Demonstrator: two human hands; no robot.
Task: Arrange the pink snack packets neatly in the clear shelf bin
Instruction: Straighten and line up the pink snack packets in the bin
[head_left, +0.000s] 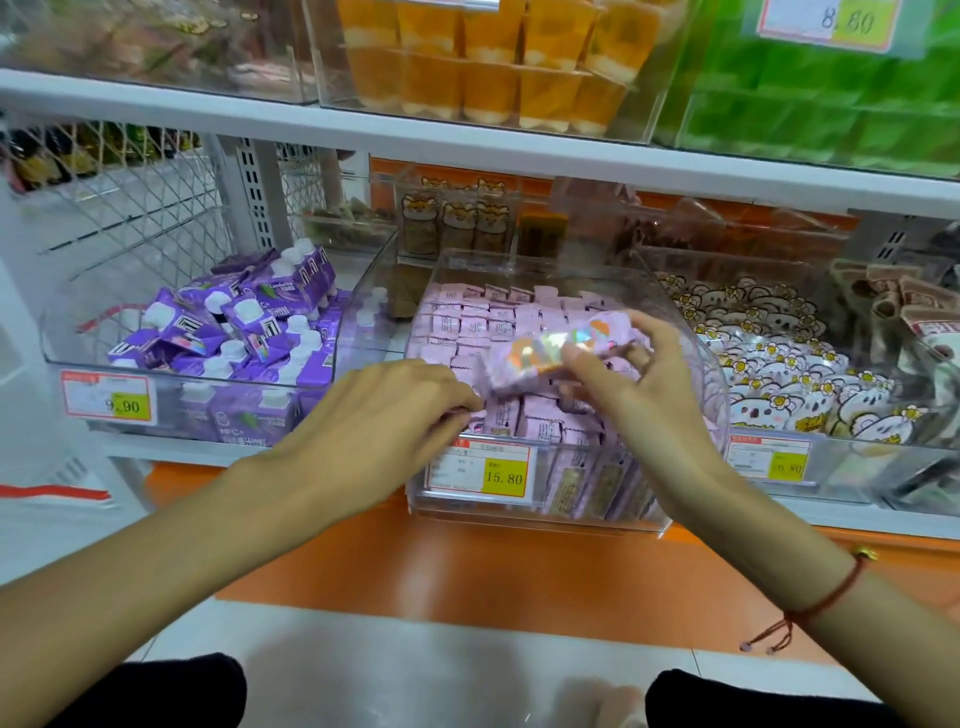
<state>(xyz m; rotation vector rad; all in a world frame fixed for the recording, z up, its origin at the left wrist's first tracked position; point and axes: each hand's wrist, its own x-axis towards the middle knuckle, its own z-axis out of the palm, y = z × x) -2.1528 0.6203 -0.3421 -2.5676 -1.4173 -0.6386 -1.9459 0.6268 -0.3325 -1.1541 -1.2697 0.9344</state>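
Note:
A clear shelf bin (540, 509) stands in the middle of the lower shelf, filled with rows of pink snack packets (478, 322). My right hand (639, 384) grips one pink packet (556, 348) with a shiny picture on its face, lifted above the bin's front rows. My left hand (395, 410) reaches into the bin's front left corner, its fingertips curled down among the packets (540, 421) standing there. Whether those fingers pinch a packet is hidden.
A bin of purple drink pouches (249, 332) stands to the left, a bin of white cartoon packets (779, 374) to the right. A yellow price tag (480, 467) sits on the pink bin's front. The upper shelf (467, 140) overhangs. More snack bins stand behind.

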